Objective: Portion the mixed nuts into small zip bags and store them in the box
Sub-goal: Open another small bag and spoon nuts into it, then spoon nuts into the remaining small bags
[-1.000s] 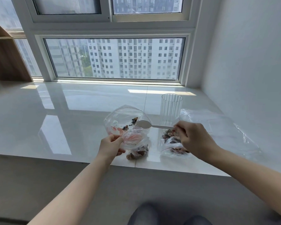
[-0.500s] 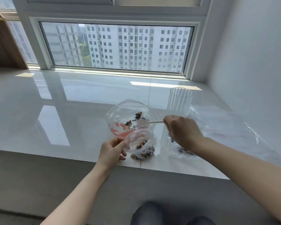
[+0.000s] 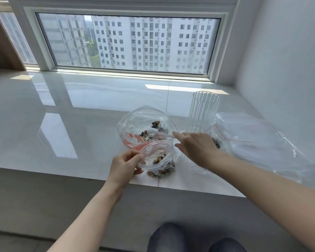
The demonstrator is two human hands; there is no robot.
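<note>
On the glossy white desk (image 3: 80,110), a large clear bag of mixed nuts (image 3: 145,128) lies open behind a small zip bag (image 3: 158,160); the left hand (image 3: 125,165) pinches its rim, and the right hand (image 3: 196,148) grips a white spoon (image 3: 160,134).

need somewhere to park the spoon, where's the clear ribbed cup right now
In the head view the clear ribbed cup stands upright on the white sill, right of centre, just beyond the right hand and between the big nut bag and the empty zip bags.
</note>
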